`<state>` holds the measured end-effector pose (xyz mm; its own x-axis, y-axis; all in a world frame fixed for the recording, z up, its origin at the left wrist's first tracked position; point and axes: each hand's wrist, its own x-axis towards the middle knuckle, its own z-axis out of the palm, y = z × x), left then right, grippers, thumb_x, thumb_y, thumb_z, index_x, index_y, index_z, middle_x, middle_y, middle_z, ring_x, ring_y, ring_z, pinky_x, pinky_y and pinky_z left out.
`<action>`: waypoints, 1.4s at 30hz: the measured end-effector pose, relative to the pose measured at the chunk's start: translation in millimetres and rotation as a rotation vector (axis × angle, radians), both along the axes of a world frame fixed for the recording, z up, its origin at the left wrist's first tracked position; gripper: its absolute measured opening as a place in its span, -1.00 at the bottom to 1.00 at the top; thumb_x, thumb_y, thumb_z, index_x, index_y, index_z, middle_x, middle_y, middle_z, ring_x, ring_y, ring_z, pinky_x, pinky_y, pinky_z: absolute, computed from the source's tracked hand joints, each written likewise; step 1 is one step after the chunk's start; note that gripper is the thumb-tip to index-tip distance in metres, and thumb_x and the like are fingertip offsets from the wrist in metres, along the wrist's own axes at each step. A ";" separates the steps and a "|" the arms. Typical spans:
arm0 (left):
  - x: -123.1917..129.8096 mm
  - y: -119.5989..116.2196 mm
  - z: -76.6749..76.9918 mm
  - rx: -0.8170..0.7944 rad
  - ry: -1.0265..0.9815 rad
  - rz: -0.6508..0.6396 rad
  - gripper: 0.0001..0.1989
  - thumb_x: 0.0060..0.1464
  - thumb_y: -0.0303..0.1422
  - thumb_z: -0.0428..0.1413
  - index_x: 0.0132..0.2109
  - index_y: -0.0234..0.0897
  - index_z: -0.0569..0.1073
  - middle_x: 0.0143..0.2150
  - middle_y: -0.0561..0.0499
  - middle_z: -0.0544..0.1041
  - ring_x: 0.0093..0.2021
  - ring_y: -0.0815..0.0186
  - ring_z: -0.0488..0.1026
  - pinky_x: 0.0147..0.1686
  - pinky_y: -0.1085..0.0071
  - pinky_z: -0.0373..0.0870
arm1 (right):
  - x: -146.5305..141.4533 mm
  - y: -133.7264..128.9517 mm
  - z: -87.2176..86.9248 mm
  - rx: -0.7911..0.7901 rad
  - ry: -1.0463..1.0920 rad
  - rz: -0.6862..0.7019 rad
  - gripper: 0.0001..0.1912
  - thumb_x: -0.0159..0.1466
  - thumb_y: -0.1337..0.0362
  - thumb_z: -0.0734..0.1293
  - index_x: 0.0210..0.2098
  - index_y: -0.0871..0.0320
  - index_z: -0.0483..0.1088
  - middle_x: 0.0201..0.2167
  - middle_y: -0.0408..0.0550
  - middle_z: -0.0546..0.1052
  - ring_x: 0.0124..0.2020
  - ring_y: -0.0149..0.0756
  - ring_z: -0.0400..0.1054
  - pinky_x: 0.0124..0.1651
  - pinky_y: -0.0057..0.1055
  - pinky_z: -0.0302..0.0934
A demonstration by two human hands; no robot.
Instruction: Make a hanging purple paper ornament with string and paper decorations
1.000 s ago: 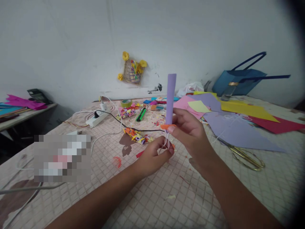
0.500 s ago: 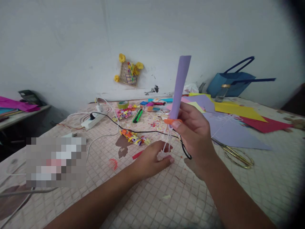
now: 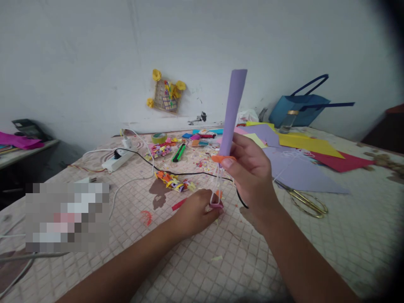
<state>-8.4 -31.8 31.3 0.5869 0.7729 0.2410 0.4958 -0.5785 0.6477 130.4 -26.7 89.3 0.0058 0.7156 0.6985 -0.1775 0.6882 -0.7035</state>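
My right hand [image 3: 251,168] grips a rolled tube of purple paper [image 3: 233,109] near its lower end and holds it upright above the table. An orange paper strip [image 3: 222,158] lies across the base of the tube, under my right thumb. Below the tube, white string [image 3: 216,187] hangs down to my left hand [image 3: 197,214]. The left fingers are closed around its lower end, where a small pinkish edge shows. Just left of that hand, a red strip [image 3: 179,204] lies on the table. My left fingertips are partly hidden.
A colourful paper garland [image 3: 172,181], a green cutter [image 3: 179,152] and a tape roll [image 3: 159,138] lie behind. Gold-handled scissors [image 3: 307,203] and purple sheets [image 3: 309,174] are at right. A black cable [image 3: 189,173] crosses the table from a power strip [image 3: 118,160].
My left fingers have closed from a wider spread around the white string. The view has shifted slightly; my right hand keeps its hold on the purple tube.
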 end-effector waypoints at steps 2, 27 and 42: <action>1.4 -0.7 -1.4 -0.034 -0.015 -0.006 -0.92 0.03 -0.41 0.08 -0.35 -0.32 0.45 -0.34 -0.04 0.50 -0.29 0.26 0.43 -0.25 0.36 0.33 | -0.8 -0.4 0.1 -0.005 -0.009 -0.002 -0.61 0.16 0.33 0.32 -0.03 -0.13 0.35 -0.22 -0.18 0.48 -0.21 -0.29 0.38 -0.09 -0.23 0.33; 20.9 -8.8 -9.6 -0.007 0.006 -0.026 -0.88 0.01 -0.45 0.04 -0.45 -0.32 0.44 -0.43 -0.01 0.46 -0.38 0.30 0.41 -0.37 0.43 0.28 | -4.9 4.2 4.7 -0.249 0.138 0.095 -0.81 0.06 0.34 0.33 -0.31 0.01 0.45 -0.35 -0.18 0.46 -0.29 -0.34 0.35 -0.22 -0.33 0.29; 21.3 -10.3 -11.0 0.011 0.059 0.007 -0.86 0.01 -0.44 0.02 -0.47 -0.33 0.41 -0.46 -0.01 0.44 -0.41 0.31 0.38 -0.41 0.44 0.23 | -3.2 6.5 2.8 -0.265 0.167 0.118 -0.84 0.12 0.39 0.29 -0.37 0.05 0.49 -0.39 -0.18 0.46 -0.29 -0.38 0.32 -0.18 -0.37 0.21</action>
<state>12.9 -42.1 20.4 0.5949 0.7745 0.2150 0.5369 -0.5819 0.6109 127.2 -20.1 92.1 0.0107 0.8748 0.4844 -0.3736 0.4528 -0.8096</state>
